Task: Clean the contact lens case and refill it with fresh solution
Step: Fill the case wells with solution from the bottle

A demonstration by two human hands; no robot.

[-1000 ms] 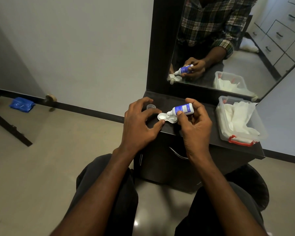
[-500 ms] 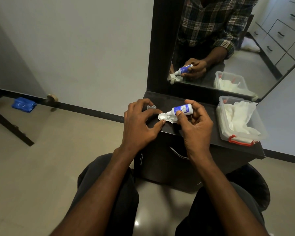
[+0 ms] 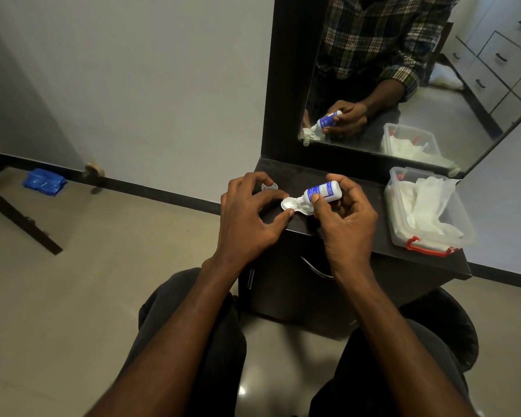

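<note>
Two hands work the case: my right hand [image 3: 342, 219] grips the solution bottle [image 3: 321, 192], long axis tilted, nozzle pointing left-down into the lens case [image 3: 292, 204], pinched by my left hand [image 3: 248, 218] on the surface [image 3: 361, 233].

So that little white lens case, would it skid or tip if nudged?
Probably. The lens case looks thin, pale plastic, likely very light, and the left hand pinches it on the smooth dark countertop. Its low, flat shape suggests sliding rather than tipping.
</note>
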